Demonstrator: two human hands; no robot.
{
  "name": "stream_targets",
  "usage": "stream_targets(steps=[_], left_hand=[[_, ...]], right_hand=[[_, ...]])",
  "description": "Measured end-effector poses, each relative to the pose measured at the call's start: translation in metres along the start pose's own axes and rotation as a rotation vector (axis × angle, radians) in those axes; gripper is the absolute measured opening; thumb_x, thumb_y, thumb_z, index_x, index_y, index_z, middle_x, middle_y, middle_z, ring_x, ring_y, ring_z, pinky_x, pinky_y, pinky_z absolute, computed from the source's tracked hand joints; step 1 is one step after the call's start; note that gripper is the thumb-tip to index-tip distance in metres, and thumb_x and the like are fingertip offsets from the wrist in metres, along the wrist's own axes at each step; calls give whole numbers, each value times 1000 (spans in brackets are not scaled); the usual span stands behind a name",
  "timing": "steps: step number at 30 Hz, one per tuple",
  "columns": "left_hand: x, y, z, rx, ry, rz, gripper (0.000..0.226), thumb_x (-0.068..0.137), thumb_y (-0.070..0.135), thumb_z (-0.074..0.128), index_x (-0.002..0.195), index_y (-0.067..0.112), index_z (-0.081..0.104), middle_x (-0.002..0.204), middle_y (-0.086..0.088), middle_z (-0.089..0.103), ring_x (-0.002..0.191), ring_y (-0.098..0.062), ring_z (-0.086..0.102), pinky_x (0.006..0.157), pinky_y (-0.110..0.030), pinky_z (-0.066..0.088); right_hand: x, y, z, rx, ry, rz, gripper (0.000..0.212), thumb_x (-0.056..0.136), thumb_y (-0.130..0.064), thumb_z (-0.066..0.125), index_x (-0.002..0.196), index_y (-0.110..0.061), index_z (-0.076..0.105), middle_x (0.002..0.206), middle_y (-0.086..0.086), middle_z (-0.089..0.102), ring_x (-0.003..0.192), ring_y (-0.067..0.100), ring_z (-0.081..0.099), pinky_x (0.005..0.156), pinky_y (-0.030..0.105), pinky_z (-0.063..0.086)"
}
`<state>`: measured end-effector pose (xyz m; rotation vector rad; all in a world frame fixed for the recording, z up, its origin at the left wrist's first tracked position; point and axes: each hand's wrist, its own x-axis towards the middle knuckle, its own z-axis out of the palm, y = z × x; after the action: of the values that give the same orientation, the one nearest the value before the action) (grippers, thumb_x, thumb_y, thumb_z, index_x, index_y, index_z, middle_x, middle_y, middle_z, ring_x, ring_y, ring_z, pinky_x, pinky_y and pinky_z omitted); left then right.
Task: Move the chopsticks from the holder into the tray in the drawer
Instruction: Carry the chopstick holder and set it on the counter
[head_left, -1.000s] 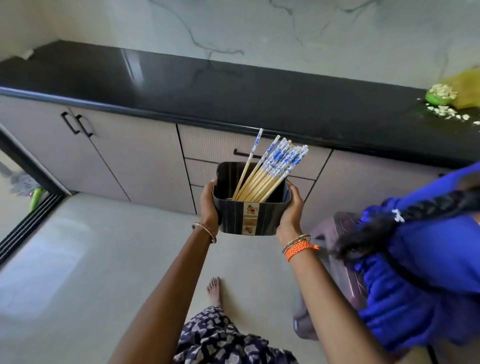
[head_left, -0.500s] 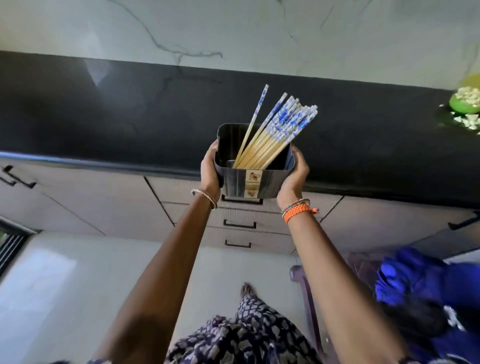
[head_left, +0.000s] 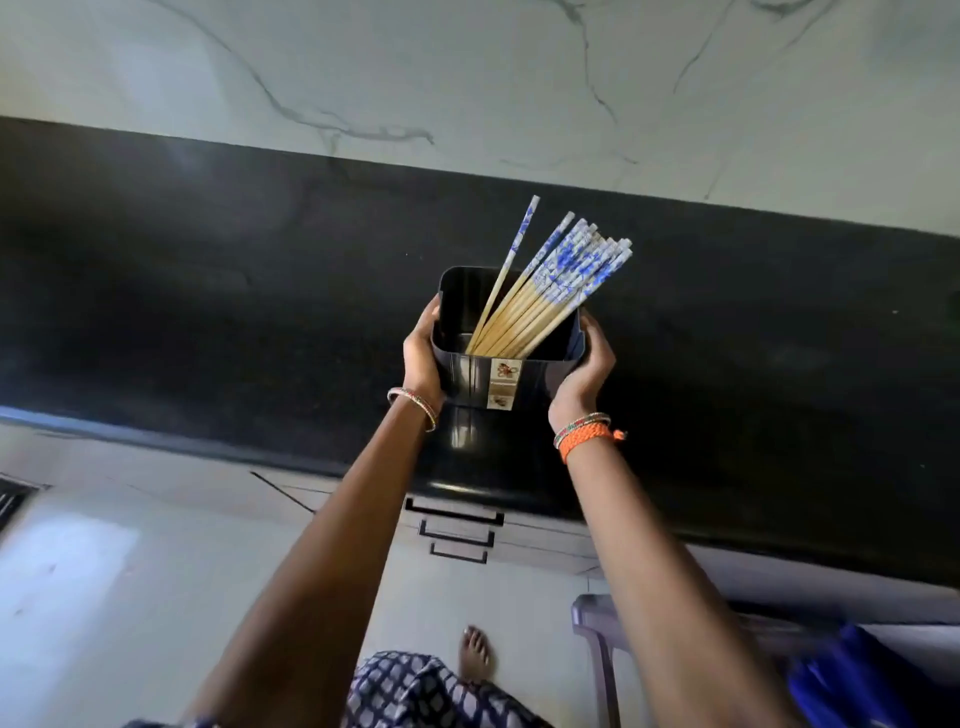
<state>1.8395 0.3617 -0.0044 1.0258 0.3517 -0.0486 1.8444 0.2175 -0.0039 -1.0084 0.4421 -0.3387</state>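
Chopsticks (head_left: 540, 301), about a dozen, lean in one holder (head_left: 467, 374) gripped by left hand (head_left: 422, 358) and right hand (head_left: 587, 371).

Chopsticks (head_left: 524, 317): lower ends hidden inside the holder (head_left: 470, 371). Fingers of both hands concealed behind its sides. Chair (head_left: 597, 623) and blue cloth (head_left: 852, 675) cropped by the frame edge.

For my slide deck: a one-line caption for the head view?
Both hands, left hand and right hand, hold the black holder of chopsticks over the counter.

holder (head_left: 470, 374): glossy black plastic | chopsticks (head_left: 540, 301): pale wood, blue-white glazed tops | surface (head_left: 208, 291) beneath: polished dark stone
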Motion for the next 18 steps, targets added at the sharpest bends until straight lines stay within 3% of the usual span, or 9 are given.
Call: stream_targets(steps=[2,4,6,8,10,13,16,18], left_hand=[[14,-4,0,13,20,0,32,90,37,43,99,23,70,86,2,75,80,-13,70,67,-25,56],[19,-11,-6,60,46,-5,36,89,39,42,81,25,73,72,6,75,70,-9,70,56,-19,54],[13,-14,-11,149,67,-8,37,86,37,39,83,20,72,75,4,74,77,-13,67,63,-24,53],[9,-15,-16,194,104,16,40,89,26,36,108,3,62,99,-14,69,92,-21,61,80,-32,50],[2,-11,-21,177,160,18,39,93,14,32,123,-1,51,127,-24,55,115,-29,54,101,-39,43],[-25,-9,-39,184,212,55,37,94,9,31,124,6,52,134,-11,52,129,-23,45,110,-33,36],[-73,-22,-68,375,156,195,36,94,10,34,123,12,55,127,0,55,127,-16,47,109,-30,37],[-108,-32,-92,561,73,331,39,91,15,40,127,17,52,134,5,52,127,-7,45,109,-24,36]], right_hand=[[8,5,2,19,-1,37,27,75,-23,52,92,-18,71,107,12,68,115,33,60,104,45,44],[10,11,2,13,-3,79,34,72,-26,52,97,-15,72,114,17,67,119,35,59,106,47,45],[9,13,-1,-11,17,123,43,73,-29,53,108,-10,68,121,20,64,119,35,58,107,48,43],[3,11,-7,7,46,155,57,73,-34,56,123,-5,59,118,15,63,116,30,58,106,44,41],[0,8,-17,36,105,150,51,82,-28,59,125,-2,53,115,13,58,112,26,54,106,41,40],[-18,6,-37,46,172,106,25,93,-11,53,117,-4,52,119,15,55,114,23,52,110,37,40],[-72,15,-53,-94,185,-72,33,88,-9,57,118,4,56,110,7,62,102,14,59,89,18,49],[-126,31,-66,-263,104,-278,31,79,-7,55,108,3,61,99,1,64,91,11,62,82,17,51]])
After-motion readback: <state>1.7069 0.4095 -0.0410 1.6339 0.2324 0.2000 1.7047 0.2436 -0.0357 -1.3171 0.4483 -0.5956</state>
